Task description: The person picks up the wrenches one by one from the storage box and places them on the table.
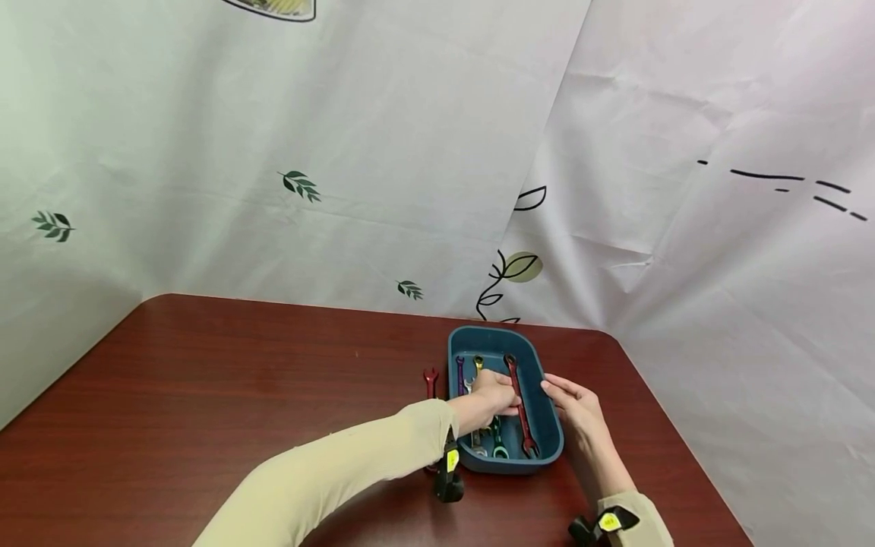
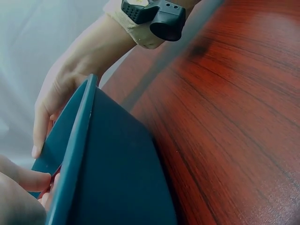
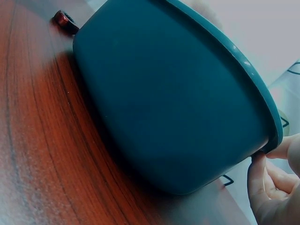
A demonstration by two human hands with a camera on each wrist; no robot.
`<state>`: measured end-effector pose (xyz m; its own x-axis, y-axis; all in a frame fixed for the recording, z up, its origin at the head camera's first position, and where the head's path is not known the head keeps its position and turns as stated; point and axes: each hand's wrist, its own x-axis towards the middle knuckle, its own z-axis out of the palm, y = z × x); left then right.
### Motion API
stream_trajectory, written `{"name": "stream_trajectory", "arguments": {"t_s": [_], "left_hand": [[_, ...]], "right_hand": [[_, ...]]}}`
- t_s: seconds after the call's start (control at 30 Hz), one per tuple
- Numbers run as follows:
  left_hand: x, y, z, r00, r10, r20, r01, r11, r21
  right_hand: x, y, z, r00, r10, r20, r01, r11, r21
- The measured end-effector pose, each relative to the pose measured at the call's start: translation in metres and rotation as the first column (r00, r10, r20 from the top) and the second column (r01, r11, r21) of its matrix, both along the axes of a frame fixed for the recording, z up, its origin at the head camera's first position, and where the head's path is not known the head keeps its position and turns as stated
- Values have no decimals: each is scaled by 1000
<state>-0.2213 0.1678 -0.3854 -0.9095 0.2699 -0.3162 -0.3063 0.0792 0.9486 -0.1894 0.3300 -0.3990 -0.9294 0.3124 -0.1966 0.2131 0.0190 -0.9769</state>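
A blue bin point(image 1: 544, 425) stands on the table with several wrenches inside. My left hand point(image 1: 494, 395) reaches into it and pinches a red wrench point(image 1: 526, 429) between thumb and fingers. In the left wrist view that hand point(image 2: 21, 194) is partly cut off behind the bin's near wall point(image 2: 122, 154). My right hand point(image 1: 581, 414) grips the bin's right rim, with the thumb and fingers on either side of the edge in the right wrist view. Beside the red wrench lie a green wrench point(image 1: 498, 441), a purple wrench point(image 1: 460, 372) and a yellow-headed wrench point(image 1: 478, 362).
Outside the bin, along its left side, lies another red wrench point(image 1: 431, 382), partly hidden by my left arm. The brown table point(image 1: 273, 372) extends widely to the left. A pale printed curtain point(image 1: 376, 152) hangs behind the table's back edge.
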Motion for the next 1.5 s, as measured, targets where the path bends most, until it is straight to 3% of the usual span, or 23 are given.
{"name": "stream_trajectory", "arguments": {"t_s": [0.27,0.83,1.5], "left_hand": [[2,-3,1,1000,14,-26,-13,1000,19],[2,-12,4,999,25,-22,-24,999,42],[-1,-28,15,999,-17,-39,19,999,49]], "right_hand": [[0,0,2,1000,9,1,-9,999,41],[1,-1,1,1000,2,6,-2,1000,-2],[0,2,2,1000,28,3,-29,999,42]]}}
